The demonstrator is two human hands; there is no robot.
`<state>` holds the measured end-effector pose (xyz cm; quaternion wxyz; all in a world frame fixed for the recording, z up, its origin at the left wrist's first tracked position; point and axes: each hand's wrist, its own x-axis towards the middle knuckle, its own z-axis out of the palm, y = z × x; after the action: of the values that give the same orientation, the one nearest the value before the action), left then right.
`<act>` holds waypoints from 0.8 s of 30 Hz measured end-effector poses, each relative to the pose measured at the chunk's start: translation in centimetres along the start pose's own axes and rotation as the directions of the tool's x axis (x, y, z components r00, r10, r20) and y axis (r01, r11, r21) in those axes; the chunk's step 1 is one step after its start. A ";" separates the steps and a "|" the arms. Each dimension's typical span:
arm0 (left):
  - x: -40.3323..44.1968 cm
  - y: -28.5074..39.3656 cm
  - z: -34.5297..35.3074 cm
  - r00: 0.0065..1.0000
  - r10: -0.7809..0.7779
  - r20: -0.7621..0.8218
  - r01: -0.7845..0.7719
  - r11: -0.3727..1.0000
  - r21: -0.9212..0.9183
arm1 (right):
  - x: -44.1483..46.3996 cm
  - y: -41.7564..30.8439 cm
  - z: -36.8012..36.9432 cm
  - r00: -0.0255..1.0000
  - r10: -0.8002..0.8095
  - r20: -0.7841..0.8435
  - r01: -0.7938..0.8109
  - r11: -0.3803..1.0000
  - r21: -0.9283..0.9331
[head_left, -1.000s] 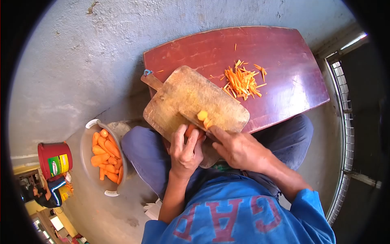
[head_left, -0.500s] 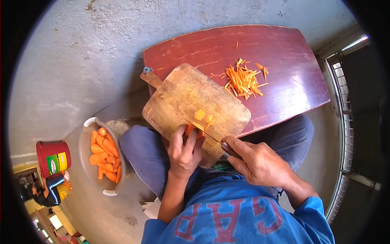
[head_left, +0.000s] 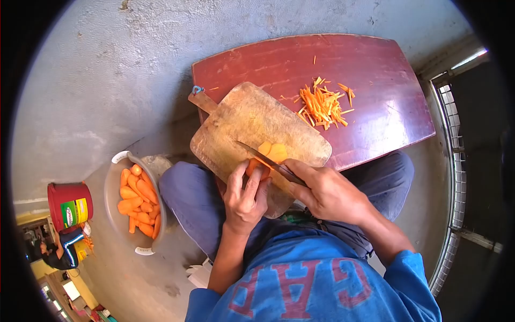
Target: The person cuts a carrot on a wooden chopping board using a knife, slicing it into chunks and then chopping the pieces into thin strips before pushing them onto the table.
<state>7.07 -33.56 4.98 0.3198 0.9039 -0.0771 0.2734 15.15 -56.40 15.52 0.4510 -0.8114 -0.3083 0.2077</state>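
Note:
On the wooden cutting board (head_left: 230,126), my left hand (head_left: 245,203) pins down a carrot (head_left: 256,167), with its fingertips pressed against the orange flesh. My right hand (head_left: 327,192) grips the handle of a knife (head_left: 263,156), whose blade lies along the carrot's cut face, pointing up and left. Just beyond the blade lie several flat carrot slices (head_left: 277,152), some overlapping. A loose heap of thin carrot sticks (head_left: 323,106) rests on the red tabletop beyond the board's right edge.
The board overlaps the near left side of the red table (head_left: 370,75), above my crossed legs. Left of my knee, a grey tub (head_left: 113,206) holds several peeled carrots (head_left: 140,198). A red bucket (head_left: 70,196) and another person (head_left: 61,249) appear at far left. A wall (head_left: 129,75) rises behind.
My right hand and the knife have moved left and up, bringing the blade further across the carrot. Another slice now lies with the cut ones. My left hand stays on the carrot.

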 end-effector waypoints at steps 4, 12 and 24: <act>-0.1 0.0 0.3 1.000 -0.014 -0.022 0.014 1.000 0.012 | -1.6 -1.8 -1.3 1.000 -0.031 0.007 0.031 0.999 -0.043; 0.2 0.0 0.0 1.000 0.007 -0.009 -0.006 0.999 0.043 | -2.4 -3.0 -1.5 0.996 0.063 0.068 -0.059 0.997 -0.055; -0.1 -0.3 0.3 0.999 -0.006 -0.040 0.007 0.999 0.035 | 1.6 1.6 1.9 0.999 -0.032 0.007 0.033 0.999 -0.038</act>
<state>7.18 -33.50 4.55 0.3063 0.9040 -0.0629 0.2916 15.60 -54.78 13.11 0.4377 -0.8141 -0.3268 0.1971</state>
